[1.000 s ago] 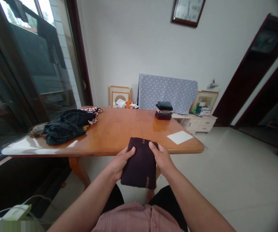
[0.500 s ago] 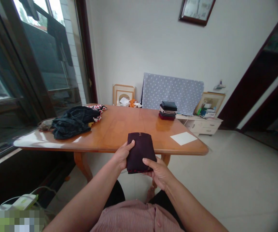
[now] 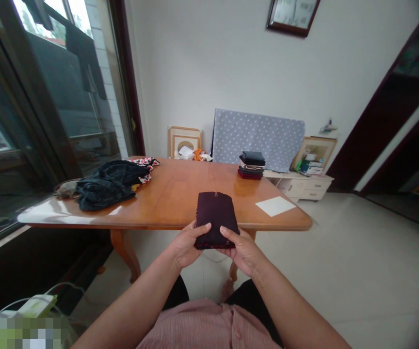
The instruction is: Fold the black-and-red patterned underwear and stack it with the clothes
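Note:
A dark maroon folded garment [image 3: 217, 213], a compact rectangle with small gold lettering and a red-patterned edge, is held up in front of the table's near edge. My left hand [image 3: 187, 242] grips its lower left side, thumb on top and fingers beneath. On the lower right side my right hand [image 3: 244, 249] has the same hold, thumb on top. What kind of garment it is, I cannot tell. Beyond it, a stack of folded clothes [image 3: 251, 166] stands at the back right of the wooden table [image 3: 180, 194].
A heap of dark crumpled clothes [image 3: 107, 184] lies on the table's left. A white sheet of paper [image 3: 275, 206] rests near the right corner. Behind stand a dotted grey-blue cloth cover [image 3: 260, 135] and a low white cabinet [image 3: 313, 188]. A glass door [image 3: 49, 121] is at left.
The folded garment has moved slightly up and right, its far end tilting away. My left hand has slid down to its lower left side; my right hand stays at the lower right.

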Action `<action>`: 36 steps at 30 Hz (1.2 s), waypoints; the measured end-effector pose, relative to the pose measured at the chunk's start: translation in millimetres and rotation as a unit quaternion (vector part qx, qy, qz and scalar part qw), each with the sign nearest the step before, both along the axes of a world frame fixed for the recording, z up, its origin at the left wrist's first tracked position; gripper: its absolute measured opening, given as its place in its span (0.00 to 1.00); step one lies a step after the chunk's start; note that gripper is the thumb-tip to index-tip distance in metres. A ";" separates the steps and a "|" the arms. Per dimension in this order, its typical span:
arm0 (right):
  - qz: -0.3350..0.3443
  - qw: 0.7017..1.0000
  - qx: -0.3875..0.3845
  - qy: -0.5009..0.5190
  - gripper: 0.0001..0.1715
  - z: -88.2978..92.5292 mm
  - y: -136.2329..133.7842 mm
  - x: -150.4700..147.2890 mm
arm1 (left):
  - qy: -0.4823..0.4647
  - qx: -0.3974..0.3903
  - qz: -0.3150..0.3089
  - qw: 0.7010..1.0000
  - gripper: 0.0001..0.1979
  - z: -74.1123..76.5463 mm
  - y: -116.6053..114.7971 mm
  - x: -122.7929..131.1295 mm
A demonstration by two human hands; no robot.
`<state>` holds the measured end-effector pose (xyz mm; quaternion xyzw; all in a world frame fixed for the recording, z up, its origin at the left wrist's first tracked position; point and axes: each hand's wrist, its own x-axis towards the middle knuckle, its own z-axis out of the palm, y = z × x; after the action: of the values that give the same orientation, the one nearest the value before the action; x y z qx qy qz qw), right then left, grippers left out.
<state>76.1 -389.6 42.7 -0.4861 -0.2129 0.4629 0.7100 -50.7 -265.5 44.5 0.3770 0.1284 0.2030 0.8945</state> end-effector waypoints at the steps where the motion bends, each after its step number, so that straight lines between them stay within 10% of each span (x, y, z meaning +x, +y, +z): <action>1: 0.019 1.000 0.003 0.006 0.30 1.8 -1.7 1.9 | 0.005 -0.003 0.005 1.000 0.24 0.9 1.5 0.2; 19: 0.086 0.995 0.051 -0.021 0.31 13.8 -19.0 8.4 | -0.023 0.024 -0.019 0.999 0.31 15.6 -4.6 -10.8; 36: -0.017 0.993 0.089 -0.079 0.34 37.2 -20.9 -14.6 | -0.029 0.100 -0.012 0.995 0.29 46.3 -24.6 -24.2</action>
<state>61.5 -410.5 79.9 -0.4597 -0.3005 0.3903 0.7389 -74.9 -290.0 90.8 0.4600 0.0770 0.2148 0.8581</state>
